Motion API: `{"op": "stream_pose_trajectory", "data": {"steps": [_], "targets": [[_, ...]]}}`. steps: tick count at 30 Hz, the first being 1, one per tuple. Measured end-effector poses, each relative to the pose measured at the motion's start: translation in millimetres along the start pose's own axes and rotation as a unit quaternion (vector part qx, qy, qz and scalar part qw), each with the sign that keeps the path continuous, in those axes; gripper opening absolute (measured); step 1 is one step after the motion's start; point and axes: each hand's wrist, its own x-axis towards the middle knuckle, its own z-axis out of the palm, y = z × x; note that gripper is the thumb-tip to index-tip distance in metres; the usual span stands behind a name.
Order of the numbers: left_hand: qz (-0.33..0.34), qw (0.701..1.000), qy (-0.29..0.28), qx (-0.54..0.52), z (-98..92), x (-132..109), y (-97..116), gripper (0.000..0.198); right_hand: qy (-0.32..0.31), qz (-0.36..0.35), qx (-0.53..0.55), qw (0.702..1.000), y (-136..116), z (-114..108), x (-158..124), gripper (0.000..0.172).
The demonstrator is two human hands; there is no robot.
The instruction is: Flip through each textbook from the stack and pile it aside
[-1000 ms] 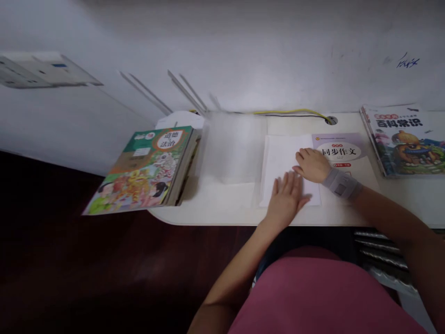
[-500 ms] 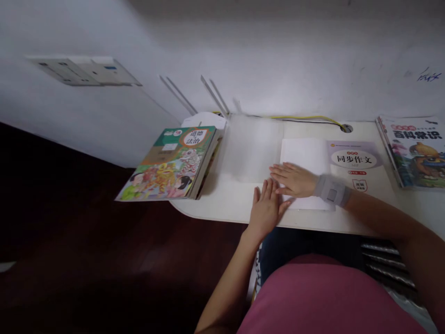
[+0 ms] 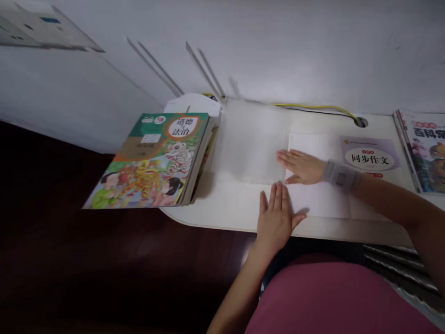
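My right hand (image 3: 303, 167), with a grey band on its wrist, lies flat with fingers stretched across the seam between a white page (image 3: 316, 202) and a translucent plastic cover sheet (image 3: 253, 144). Below it, my left hand (image 3: 276, 215) rests flat by the desk's front edge, fingers spread, tips at the sheet's lower edge. Neither hand grips anything. Right of the white page is a book cover (image 3: 370, 155) with a lilac top and Chinese lettering, partly hidden by my right forearm.
A stack of books (image 3: 149, 160) with a colourful green-topped cover overhangs the left end of the white desk (image 3: 222, 204). Behind it stands a white router (image 3: 194, 101) with antennas. A yellow cable (image 3: 313, 106) runs along the wall to a hole. More books (image 3: 426, 148) lie at the right.
The view has shifted closer and to the left. My left hand has moved slightly away from my right hand, and its thumb is spread wider. My right hand stays on the seam.
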Motion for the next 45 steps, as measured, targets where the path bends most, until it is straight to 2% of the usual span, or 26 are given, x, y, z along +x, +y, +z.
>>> {"op": "stream_pose_trajectory", "data": {"steps": [5,9,12,15,18,20,22,24,30,32,34,37,40,42,45], "targets": [[-0.001,1.0,0.0,-0.014,-0.8,-4.7,1.4,0.089,0.003,0.072,0.003,0.997,51.6,-3.6,33.2,0.075],[0.018,0.999,0.003,-0.026,-12.6,2.0,-10.4,0.082,0.009,0.102,-0.015,0.995,64.5,-3.3,45.4,0.068],[0.036,0.998,0.006,-0.05,-25.9,35.0,-24.9,0.069,0.032,0.107,-0.022,0.994,65.1,1.0,45.5,0.065],[-0.004,0.997,0.035,-0.065,-30.5,87.4,-30.6,0.078,0.052,0.097,-0.025,0.994,69.4,7.4,45.7,0.065],[-0.057,0.996,-0.011,-0.071,-20.6,129.0,-24.6,0.091,0.052,0.086,-0.029,0.994,75.6,11.9,47.7,0.063],[-0.059,0.996,-0.03,-0.053,-10.2,138.4,-18.4,0.092,0.051,0.09,-0.031,0.994,77.4,12.6,48.6,0.06],[-0.054,0.998,-0.029,-0.033,-1.6,132.6,-13.1,0.091,0.056,0.095,-0.029,0.993,76.7,11.8,48.4,0.057],[-0.051,0.998,-0.022,-0.02,3.2,115.9,-8.8,0.09,0.061,0.096,-0.025,0.993,74.7,10.4,47.8,0.058],[-0.04,0.999,-0.008,0.004,3.0,35.7,4.5,0.081,0.057,0.106,-0.01,0.993,73.9,10.3,47.7,0.06],[-0.044,0.999,0.012,0.006,1.2,10.8,6.2,0.071,0.062,0.102,-0.006,0.993,76.6,13.1,48.2,0.06],[-0.059,0.998,0.035,-0.009,-2.2,-4.7,4.8,0.051,0.07,0.097,-0.003,0.993,79.7,16.5,48.9,0.06],[-0.141,0.989,0.048,-0.019,-9.1,-5.0,-0.4,0.031,0.08,0.094,-0.002,0.992,82.2,19.7,49.5,0.059],[-0.228,0.972,0.048,-0.006,-14.6,12.2,-3.1,0.032,0.079,0.1,-0.007,0.992,79.3,17.6,49.0,0.059],[-0.25,0.967,0.038,-0.023,-16.7,23.9,-2.3,0.032,0.072,0.108,-0.011,0.991,74.6,13.8,47.9,0.059],[-0.265,0.961,0.006,-0.084,-18.7,34.2,0.0,0.02,0.07,0.12,-0.018,0.99,65.8,6.5,44.5,0.057]]}}
